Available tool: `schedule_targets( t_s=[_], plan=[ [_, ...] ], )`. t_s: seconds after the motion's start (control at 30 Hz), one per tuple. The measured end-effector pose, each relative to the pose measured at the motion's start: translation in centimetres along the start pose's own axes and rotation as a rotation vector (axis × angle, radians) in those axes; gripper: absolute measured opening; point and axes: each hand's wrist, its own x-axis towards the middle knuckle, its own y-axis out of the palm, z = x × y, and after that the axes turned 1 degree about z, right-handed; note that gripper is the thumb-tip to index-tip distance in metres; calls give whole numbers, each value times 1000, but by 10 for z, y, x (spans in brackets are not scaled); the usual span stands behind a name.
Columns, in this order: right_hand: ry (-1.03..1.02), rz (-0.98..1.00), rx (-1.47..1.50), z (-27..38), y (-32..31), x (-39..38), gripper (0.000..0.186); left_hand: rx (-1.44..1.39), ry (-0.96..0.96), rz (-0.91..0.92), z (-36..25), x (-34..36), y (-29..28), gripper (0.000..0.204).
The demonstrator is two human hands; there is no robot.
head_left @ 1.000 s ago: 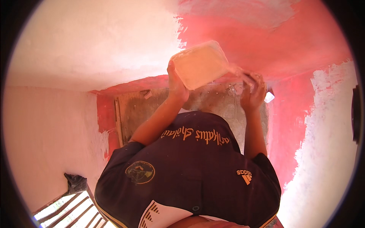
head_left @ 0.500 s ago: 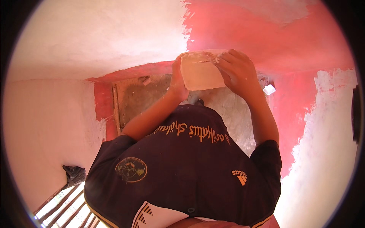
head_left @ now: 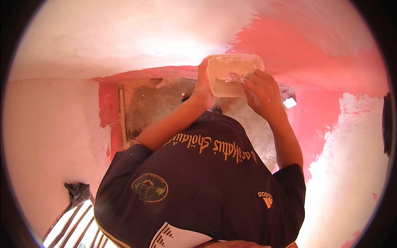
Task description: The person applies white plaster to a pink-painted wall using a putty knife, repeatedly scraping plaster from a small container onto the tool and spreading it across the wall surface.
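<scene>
Where a broad matte wall [head_left: 273, 43], part coral-red, part whitish-pink, spreads beyond the translucent rounded-rectangular plastic tub [head_left: 223, 88], the tub sits held up in mid-air, its mouth facing the wearer, long axis approx. L–R. Below it, a stained brown-grey floor [head_left: 161, 101]; on the near side, a dark short-sleeved shirt w/ gold lettering [head_left: 198, 173]. L hand [head_left: 204, 90], bare, clasps the tub's L side, thumb up by the rim. R hand [head_left: 263, 93], also bare, is at the tub's R side, fingers bent & pinching a small tool [head_left: 236, 77] smeared w/ whitish stuff; type unclear, poss. brush or scraper. Key relation: tool lies L of the R fingertips, over the tub's middle, its axis roughly L–R, along the tub's; R hand's nearer. Can't tell if it touches the tub's bottom. Smallest: a white object [head_left: 289, 102], R of the tub, well apart.
</scene>
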Motion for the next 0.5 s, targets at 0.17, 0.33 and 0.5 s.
schedule_targets(
  t_s=[0.17,0.33,0.5],
  plan=[
    [12,51,-20,13,11,20,36,48,-62,51,-24,7,-22,64],
    [77,102,62,25,18,43,32,30,-231,29,-48,16,-38,68],
    [179,78,120,36,33,54,30,70,-299,70,-70,21,-46,60]
  ],
)
